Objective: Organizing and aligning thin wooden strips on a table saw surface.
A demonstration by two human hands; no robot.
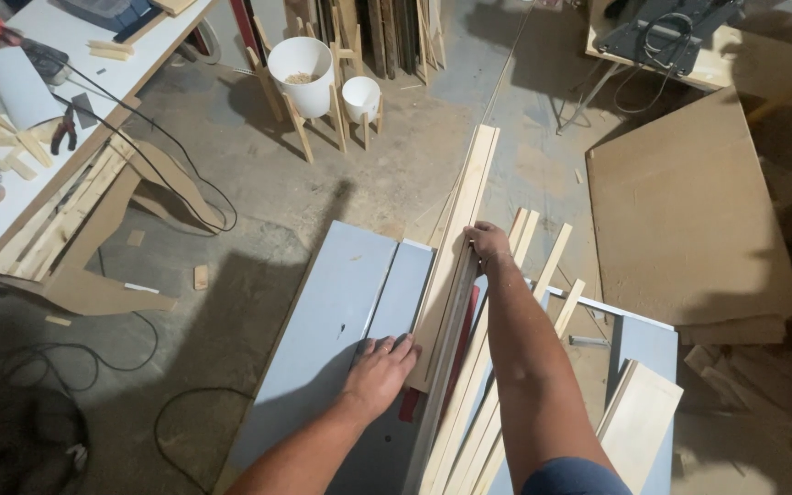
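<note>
A long pale wooden board [463,215] lies lengthwise on the grey table saw top [341,312], running past its far edge. My right hand [488,243] grips the board near its middle, fingers curled over its edge. My left hand [379,369] rests flat on the saw top, fingertips against the near end of the board. A red strip [462,339] shows beside the board, next to a metal fence rail [442,385]. Several thin wooden strips [483,403] lie under my right forearm.
A short board [639,422] sits at the saw's right end. Large brown sheets [689,220] lie on the floor to the right. Two white buckets [302,64] on wooden stands stand ahead. A white workbench [20,119] with tools runs at left; black cables [93,367] trail on the floor.
</note>
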